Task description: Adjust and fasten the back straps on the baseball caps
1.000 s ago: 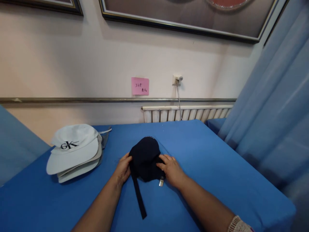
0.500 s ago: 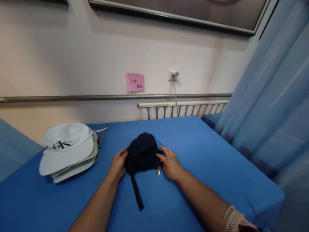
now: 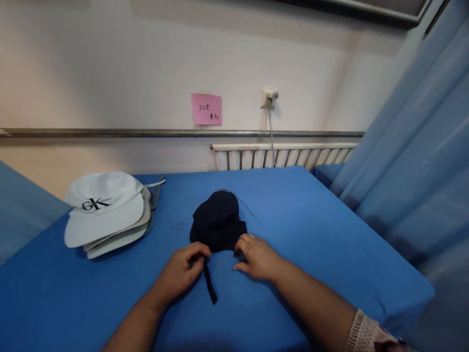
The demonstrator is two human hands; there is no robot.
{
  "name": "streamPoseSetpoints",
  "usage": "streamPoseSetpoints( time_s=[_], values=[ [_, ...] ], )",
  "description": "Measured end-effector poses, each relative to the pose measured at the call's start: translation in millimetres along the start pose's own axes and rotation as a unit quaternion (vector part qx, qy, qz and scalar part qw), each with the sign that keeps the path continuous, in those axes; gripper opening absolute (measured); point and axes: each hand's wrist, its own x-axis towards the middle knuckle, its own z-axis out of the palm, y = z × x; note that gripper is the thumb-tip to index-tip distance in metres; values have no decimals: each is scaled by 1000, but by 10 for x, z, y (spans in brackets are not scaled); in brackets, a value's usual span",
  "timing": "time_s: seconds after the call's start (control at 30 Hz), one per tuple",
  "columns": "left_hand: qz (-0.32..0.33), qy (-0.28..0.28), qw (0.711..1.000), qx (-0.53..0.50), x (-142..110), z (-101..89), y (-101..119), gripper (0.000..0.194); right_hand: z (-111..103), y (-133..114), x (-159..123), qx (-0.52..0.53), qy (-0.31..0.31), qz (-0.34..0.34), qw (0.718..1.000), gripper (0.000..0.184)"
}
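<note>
A dark navy baseball cap (image 3: 216,217) lies on the blue-covered bed, brim side away from me. From its near left edge the loose black strap (image 3: 209,286) trails toward me. My left hand (image 3: 182,268) pinches this strap close to the cap, thumb and fingertips together. At the cap's near right edge, my right hand (image 3: 259,258) is closed on the short strap end with the buckle. Its fingers mostly hide the metal buckle.
A stack of caps (image 3: 106,210), the top one white with black letters, stands on the blue sheet (image 3: 311,220) at left. Behind are a metal rail (image 3: 154,133), a radiator (image 3: 286,155) and a socket with a plug (image 3: 269,99). A blue curtain (image 3: 414,127) hangs at right.
My left hand has moved from the cap's left side down to the strap and pinches it. My right hand has slid down over the buckle, covering it. The view has tilted down.
</note>
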Motion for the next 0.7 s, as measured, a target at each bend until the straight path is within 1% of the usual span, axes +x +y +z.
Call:
streamPoseSetpoints(
  time_s=[0.07,0.13,0.2,0.27,0.33,0.4,0.47,0.5,0.53,0.57,0.6,0.63,0.7],
  values=[
    [12,-83,996,5,-73,29,49,23,43,2,25,-16,6,17,1000,21],
    [24,-130,991,6,-117,49,88,32,72,26,46,-21,12,23,999,10],
    [31,-163,985,42,-134,56,123,41,96,68,59,-4,21,24,999,7],
    [31,-196,974,108,-133,50,161,38,126,124,71,47,40,38,997,8],
    [28,-226,961,159,-125,30,198,27,168,187,88,125,72,64,987,10],
    [20,-248,952,176,-118,-2,221,18,221,253,110,204,118,89,968,12],
    [11,-252,952,174,-117,-54,221,23,278,317,131,272,162,109,942,12],
    [8,-244,955,171,-117,-89,209,27,308,348,140,302,175,120,929,11],
    [8,-223,960,167,-119,-131,189,27,337,379,148,328,182,133,917,10],
    [8,-188,968,165,-121,-181,161,25,366,409,153,349,182,146,908,10],
    [7,-138,977,165,-124,-237,127,23,392,438,158,365,178,158,900,11],
    [3,-76,983,166,-129,-295,89,22,417,464,162,376,175,168,894,12],
    [-14,49,984,171,-145,-403,10,26,456,507,168,388,171,180,887,16]
  ],
)
